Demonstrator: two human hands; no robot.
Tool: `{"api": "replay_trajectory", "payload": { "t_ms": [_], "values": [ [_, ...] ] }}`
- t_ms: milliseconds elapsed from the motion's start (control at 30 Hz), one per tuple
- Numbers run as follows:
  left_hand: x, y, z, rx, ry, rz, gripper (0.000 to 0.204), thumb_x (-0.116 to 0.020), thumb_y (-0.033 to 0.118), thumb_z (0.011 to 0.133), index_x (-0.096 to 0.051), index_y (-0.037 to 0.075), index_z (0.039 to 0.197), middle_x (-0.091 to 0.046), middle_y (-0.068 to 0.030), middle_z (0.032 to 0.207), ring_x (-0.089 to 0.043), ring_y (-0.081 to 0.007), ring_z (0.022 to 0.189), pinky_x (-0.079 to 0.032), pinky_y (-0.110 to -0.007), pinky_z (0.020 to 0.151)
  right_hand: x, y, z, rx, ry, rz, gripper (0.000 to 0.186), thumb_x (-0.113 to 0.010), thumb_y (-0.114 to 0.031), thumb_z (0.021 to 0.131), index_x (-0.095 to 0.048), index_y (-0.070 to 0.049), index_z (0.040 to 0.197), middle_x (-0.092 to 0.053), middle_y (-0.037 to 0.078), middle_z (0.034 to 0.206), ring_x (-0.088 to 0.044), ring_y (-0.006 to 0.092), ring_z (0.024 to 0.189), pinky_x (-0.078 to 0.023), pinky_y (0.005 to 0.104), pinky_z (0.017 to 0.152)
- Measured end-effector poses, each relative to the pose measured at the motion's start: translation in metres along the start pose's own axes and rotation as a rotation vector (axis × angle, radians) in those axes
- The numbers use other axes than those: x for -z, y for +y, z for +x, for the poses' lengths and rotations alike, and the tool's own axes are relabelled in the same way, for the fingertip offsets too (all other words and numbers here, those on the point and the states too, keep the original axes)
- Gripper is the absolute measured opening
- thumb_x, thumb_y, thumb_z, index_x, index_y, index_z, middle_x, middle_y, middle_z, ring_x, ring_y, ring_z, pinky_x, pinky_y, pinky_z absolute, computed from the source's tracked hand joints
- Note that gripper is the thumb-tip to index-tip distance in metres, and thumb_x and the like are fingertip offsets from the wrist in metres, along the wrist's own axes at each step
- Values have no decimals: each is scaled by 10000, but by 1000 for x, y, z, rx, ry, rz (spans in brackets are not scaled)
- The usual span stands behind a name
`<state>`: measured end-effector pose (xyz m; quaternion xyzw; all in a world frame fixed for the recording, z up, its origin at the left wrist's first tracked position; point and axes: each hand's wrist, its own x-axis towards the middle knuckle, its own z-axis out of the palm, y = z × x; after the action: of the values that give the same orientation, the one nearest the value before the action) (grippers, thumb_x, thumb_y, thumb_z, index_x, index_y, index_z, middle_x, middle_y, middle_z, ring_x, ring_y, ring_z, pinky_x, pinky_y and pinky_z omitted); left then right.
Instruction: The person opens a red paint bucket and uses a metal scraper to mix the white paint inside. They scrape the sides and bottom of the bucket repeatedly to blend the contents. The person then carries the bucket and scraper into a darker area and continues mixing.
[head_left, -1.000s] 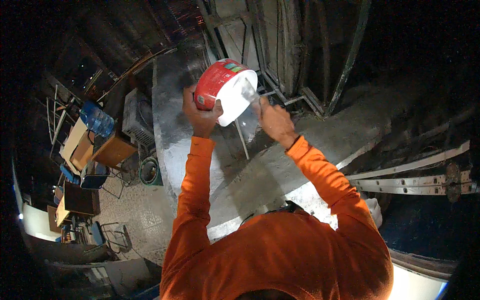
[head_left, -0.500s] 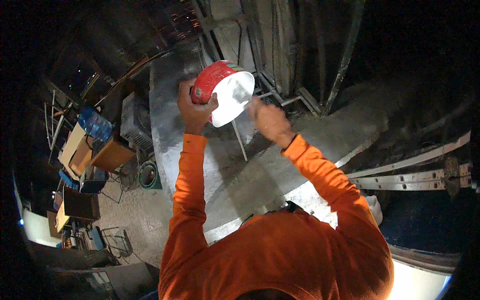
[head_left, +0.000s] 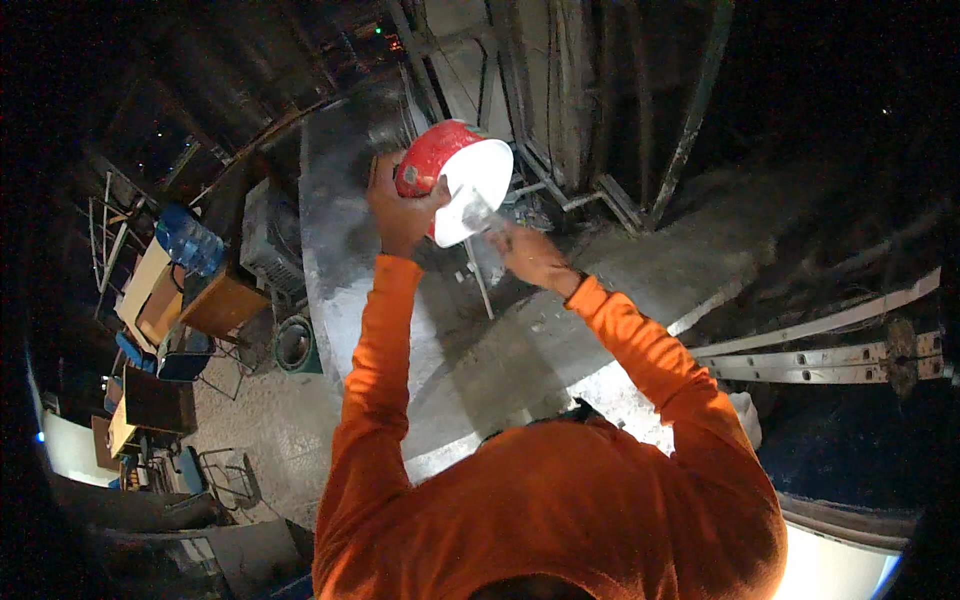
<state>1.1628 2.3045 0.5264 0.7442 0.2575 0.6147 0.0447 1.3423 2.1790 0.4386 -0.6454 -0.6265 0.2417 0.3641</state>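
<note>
My left hand [head_left: 400,210] grips a red plastic bucket [head_left: 435,150] from its left side and holds it tilted, with its white interior facing right and toward me. My right hand [head_left: 530,255] holds a flat scraper [head_left: 476,216] by its handle, with the blade in the lower part of the bucket's white interior. The blade is slightly blurred, and the bright white hides detail inside the bucket. Both forearms are in orange sleeves, stretched out over a grey concrete surface [head_left: 340,300].
At left are stacked wooden desks [head_left: 220,305], a blue water jug [head_left: 190,240], a grey crate [head_left: 270,250], a green round bin [head_left: 295,345] and chairs on tiled flooring [head_left: 250,420]. Metal rails [head_left: 820,365] lie at right; upright metal framing [head_left: 690,130] stands behind the bucket.
The scraper blade and my right hand have moved down and left, lower along the bucket's interior. My left hand and the bucket have shifted only slightly.
</note>
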Motion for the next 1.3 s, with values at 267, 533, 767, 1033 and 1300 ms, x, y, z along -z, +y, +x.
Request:
{"api": "replay_trajectory", "payload": {
  "t_ms": [267,533,767,1033,1300],
  "values": [
    [-11,7,-9,236,174,-228,549,-848,98,604,-617,24,1096,-638,-125,986,-651,-274,909,-533,-367,827,-43,-13,-10,-104,-16,331,469,-436,-439,1059,-534,-36,1278,-678,315,916,-663,514,805,-524,555,715],
    [-6,9,-3,66,214,-326,507,-765,39,641,-600,10,1120,-616,-110,1003,-626,-222,933,-528,-359,826,36,-20,-4,-35,144,-170,448,-477,-390,1045,-506,-61,1348,-659,339,885,-663,511,773,-526,561,677],
    [-13,-9,-15,94,252,-157,516,-772,42,643,-600,20,1128,-617,-93,976,-630,-208,878,-530,-334,780,-11,-51,-31,-338,-261,577,437,-458,-380,1056,-525,-11,1280,-687,312,911,-657,521,721,-532,577,665],
    [-18,8,-12,-18,213,-228,438,-775,106,725,-603,9,1117,-629,-77,987,-623,-185,882,-527,-319,780,25,11,-7,4,172,-248,412,-476,-426,1049,-542,-54,1214,-669,314,810,-654,520,744,-502,583,583],
    [-25,-2,-23,164,199,-185,420,-737,113,750,-613,-6,1133,-626,-83,987,-611,-183,896,-520,-312,795,5,-42,-34,-438,-317,717,376,-492,-387,1045,-551,-88,1265,-649,204,834,-659,360,693,-530,480,587]
  ]
}}
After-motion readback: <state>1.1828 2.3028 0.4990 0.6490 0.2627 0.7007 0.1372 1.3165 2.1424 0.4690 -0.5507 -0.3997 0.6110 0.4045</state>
